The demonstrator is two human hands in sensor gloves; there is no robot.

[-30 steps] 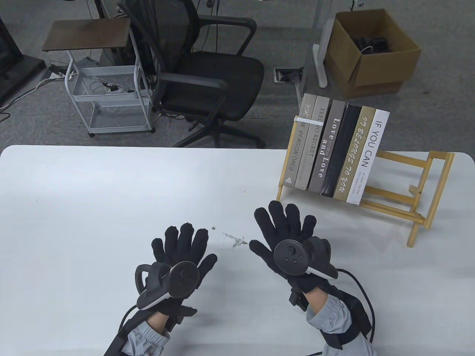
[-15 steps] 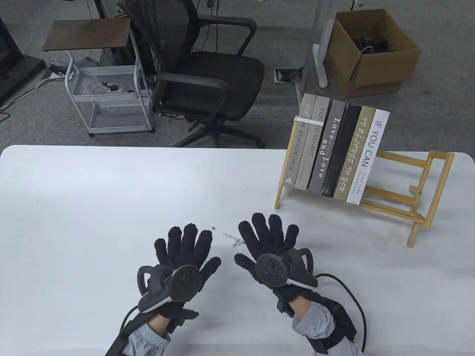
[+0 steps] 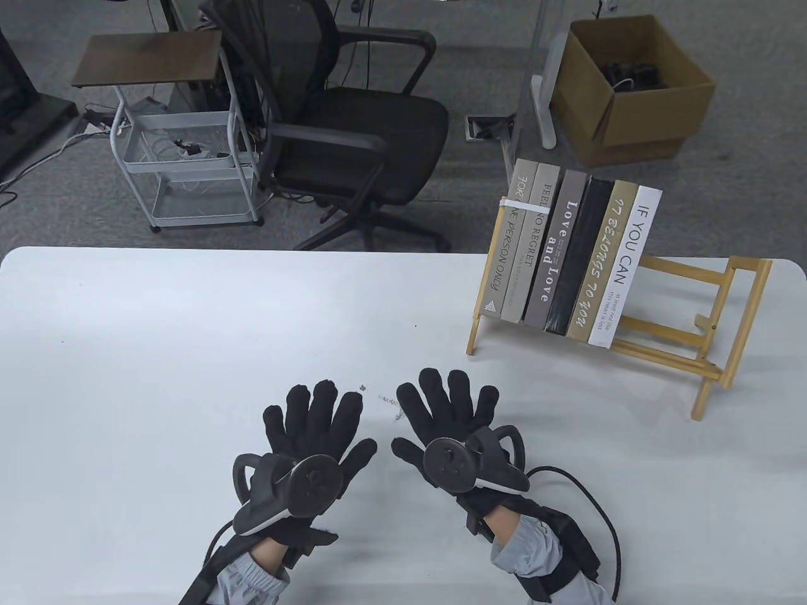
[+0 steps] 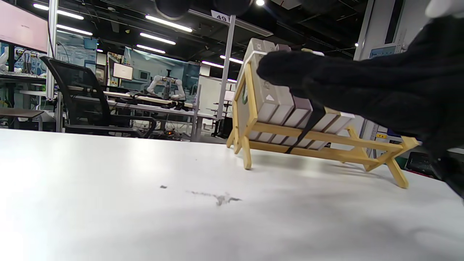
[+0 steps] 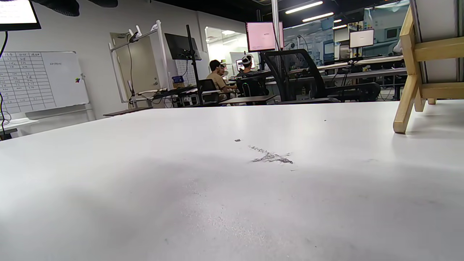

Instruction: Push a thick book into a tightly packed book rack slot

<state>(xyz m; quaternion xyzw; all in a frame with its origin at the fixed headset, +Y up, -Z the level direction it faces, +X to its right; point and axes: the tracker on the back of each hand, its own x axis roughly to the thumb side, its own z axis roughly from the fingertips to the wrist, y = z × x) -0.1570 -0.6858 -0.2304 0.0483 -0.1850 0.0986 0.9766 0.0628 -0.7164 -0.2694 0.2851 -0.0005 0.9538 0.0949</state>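
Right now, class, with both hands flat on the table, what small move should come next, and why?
Probably nothing beyond resting: the six books already stand packed together at the left end of the wooden rack, none sticking out. Both the left hand and right hand lie spread on the table, holding nothing.

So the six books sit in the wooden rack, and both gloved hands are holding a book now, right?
Not quite. Six books do sit in the wooden rack, but the table view shows the left hand and right hand spread over the table, holding nothing.

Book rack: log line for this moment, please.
left hand: open, on table | right hand: open, empty | book rack: six books, untouched
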